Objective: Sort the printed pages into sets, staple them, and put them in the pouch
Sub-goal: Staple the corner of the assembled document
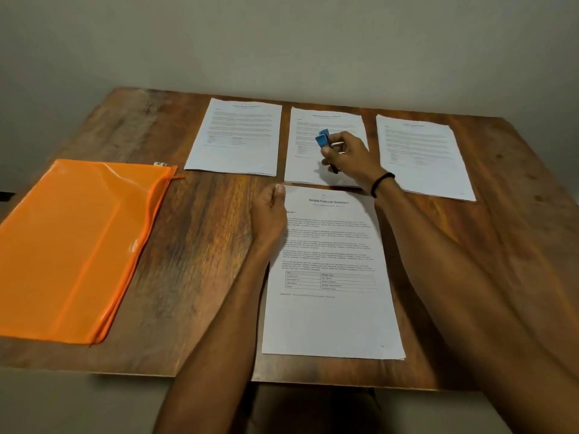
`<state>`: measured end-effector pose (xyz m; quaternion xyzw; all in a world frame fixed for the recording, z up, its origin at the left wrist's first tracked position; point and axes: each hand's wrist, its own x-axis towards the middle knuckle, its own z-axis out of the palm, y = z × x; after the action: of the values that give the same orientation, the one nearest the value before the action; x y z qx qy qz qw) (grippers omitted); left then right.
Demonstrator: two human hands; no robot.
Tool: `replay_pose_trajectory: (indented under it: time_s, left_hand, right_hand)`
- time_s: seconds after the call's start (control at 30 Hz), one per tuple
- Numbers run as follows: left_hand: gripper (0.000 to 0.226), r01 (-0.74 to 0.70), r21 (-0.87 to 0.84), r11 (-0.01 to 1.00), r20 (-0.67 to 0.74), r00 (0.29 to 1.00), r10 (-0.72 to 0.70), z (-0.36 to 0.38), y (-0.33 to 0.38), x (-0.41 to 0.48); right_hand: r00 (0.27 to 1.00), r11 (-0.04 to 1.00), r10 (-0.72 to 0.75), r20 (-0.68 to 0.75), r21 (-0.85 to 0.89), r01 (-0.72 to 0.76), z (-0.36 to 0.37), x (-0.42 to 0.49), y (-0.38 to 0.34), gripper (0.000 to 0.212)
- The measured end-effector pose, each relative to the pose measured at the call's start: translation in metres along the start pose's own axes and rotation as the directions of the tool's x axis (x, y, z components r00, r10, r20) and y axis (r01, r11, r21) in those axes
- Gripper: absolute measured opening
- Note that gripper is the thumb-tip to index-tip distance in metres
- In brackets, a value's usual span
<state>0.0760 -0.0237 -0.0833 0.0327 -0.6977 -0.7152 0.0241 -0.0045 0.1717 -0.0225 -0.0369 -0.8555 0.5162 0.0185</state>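
Observation:
A stack of printed pages headed "Sample Financial Statement" [332, 308] lies on the wooden table [200, 245] in front of me. My left hand [269, 214] holds its upper left corner, thumb on top of the paper. My right hand [347, 158] grips a blue stapler [322, 140] above the middle stack of pages [326, 126]. Two more stacks lie along the far side: one at the left [235, 136], one at the right [426, 158]. An orange zip pouch [75, 245] lies flat at the table's left.
A pale wall stands behind the table's far edge. Bare wood shows between the pouch and the near stack, and at the far right corner. The table's front edge runs just below the near stack.

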Motion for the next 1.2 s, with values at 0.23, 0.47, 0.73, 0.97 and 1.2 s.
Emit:
replay_pose_trajectory:
  time_s: [0.23,0.47,0.73,0.97,1.2]
  left_hand:
    - [0.027,0.016,-0.045,0.999,0.040,0.999,-0.014,-0.001,-0.002,0.001]
    - [0.024,-0.006,-0.027,1.000,0.033,0.999,0.007,-0.001,0.000,0.000]
    - [0.024,-0.035,-0.001,0.999,0.017,0.999,0.035,-0.001,-0.003,0.002]
    - [0.023,-0.056,0.023,0.998,-0.014,0.998,0.056,0.002,-0.005,0.001]
    - [0.024,-0.077,0.057,0.995,-0.041,0.996,0.079,0.004,-0.003,0.000]
  right_hand:
    - [0.990,0.999,-0.003,0.138,0.037,-0.002,-0.006,-0.034,-0.016,0.045]
    - [0.987,0.998,0.037,0.158,-0.059,-0.028,-0.001,-0.041,-0.019,0.037]
    - [0.955,0.938,-0.119,0.271,-0.284,0.197,-0.007,-0.042,-0.027,0.035]
    - [0.910,0.862,-0.105,0.402,-0.419,0.285,-0.001,-0.045,-0.039,0.040]
    - [0.886,0.831,-0.076,0.457,-0.462,0.310,0.004,-0.040,-0.041,0.042]
